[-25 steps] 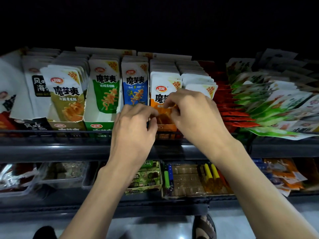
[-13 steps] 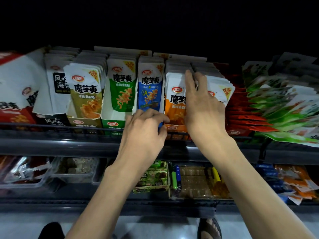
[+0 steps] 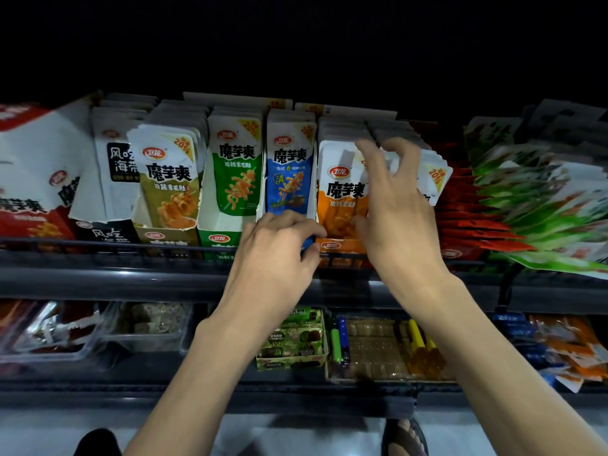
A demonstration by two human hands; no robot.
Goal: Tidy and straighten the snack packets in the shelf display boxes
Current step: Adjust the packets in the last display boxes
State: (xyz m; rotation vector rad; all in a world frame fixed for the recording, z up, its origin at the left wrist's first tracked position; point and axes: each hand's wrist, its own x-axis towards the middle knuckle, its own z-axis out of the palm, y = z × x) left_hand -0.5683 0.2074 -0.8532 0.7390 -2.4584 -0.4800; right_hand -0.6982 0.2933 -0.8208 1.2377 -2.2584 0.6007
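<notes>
Behind right hand (image 3: 399, 222), orange packets (image 3: 340, 192) half-hidden.

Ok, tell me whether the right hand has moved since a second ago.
Yes. The right hand has risen from the front of the orange box to the tops of the orange packets.

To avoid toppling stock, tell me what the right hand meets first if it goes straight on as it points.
Probably the white tops of the orange packets standing in the orange display box: the right hand points back over them, fingers spread. Motion blur hides whether it already touches.
</notes>
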